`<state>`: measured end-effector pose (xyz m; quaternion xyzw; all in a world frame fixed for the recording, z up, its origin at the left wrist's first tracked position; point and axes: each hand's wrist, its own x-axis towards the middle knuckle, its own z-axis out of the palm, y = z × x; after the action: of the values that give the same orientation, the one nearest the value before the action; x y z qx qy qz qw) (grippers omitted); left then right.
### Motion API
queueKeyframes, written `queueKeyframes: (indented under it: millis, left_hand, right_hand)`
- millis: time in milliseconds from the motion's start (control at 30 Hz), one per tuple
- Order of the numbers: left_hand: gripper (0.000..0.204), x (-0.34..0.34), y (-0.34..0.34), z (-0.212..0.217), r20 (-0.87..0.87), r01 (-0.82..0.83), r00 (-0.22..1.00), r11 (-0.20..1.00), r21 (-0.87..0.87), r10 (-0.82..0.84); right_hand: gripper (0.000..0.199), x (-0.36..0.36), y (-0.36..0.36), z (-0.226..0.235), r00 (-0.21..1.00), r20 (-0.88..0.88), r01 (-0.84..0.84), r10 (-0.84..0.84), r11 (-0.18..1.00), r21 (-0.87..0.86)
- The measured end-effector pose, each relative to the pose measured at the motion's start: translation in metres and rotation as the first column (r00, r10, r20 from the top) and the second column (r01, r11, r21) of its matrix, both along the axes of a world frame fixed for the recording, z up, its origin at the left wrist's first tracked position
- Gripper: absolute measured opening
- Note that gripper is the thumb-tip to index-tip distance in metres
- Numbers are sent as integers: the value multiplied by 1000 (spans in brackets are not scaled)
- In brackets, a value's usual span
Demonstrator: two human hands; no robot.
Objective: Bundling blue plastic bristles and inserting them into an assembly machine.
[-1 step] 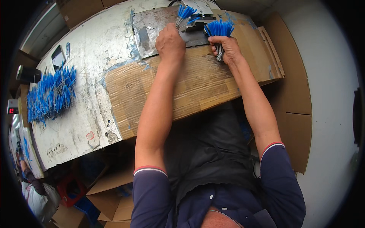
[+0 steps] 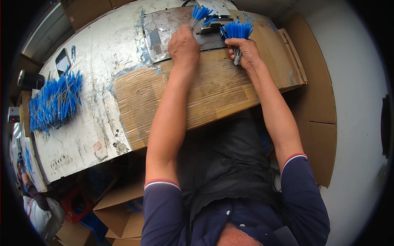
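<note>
At upper centre nothing visibly shifts, so the left hand [image 2: 184, 44] keeps gripping blue-tipped wires [image 2: 200, 13] and the right hand [image 2: 248, 52] a thicker bundle [image 2: 238, 30].

The pile of wires [image 2: 55, 102] lies on the bench [image 2: 98, 84], at its left end; the phone [image 2: 62, 61] lies behind the pile. The metal plate [image 2: 165, 20] lies behind the cardboard sheet [image 2: 219, 88]. One bundle [image 2: 200, 14] is in the left grip [image 2: 183, 46], a second bundle [image 2: 238, 31], to its right, in the right grip [image 2: 248, 53].
</note>
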<state>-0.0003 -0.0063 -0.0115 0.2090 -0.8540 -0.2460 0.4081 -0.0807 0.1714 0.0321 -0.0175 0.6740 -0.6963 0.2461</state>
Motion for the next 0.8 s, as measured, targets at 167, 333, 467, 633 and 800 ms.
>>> queueKeyframes:
  millis: [167, 333, 467, 633, 800]
  left_hand:
    - [9, -4, -2, 1, -22, -2, 1000, 1000, -7, 1]
    - [8, -5, -2, 0, -36, 7, 999, 1000, -3, -7]
    - [7, -5, -2, -1, -42, 8, 999, 1000, -4, -8]
    - [7, -6, -2, -1, -69, -6, 998, 1000, -14, 5]
    - [7, -6, -2, 2, -117, -29, 993, 996, -86, 19]
  right_hand:
    - [11, -6, -20, 1, 979, -40, 202, -200, 978, 49]
    - [11, 3, -25, -6, 964, -93, 255, -249, 966, 53]
    - [10, 12, -27, -12, 942, -165, 292, -292, 956, -30]
    - [12, 13, -33, -10, 933, -196, 317, -302, 947, 49]
    - [13, 15, -33, -6, 934, -185, 313, -305, 950, 15]
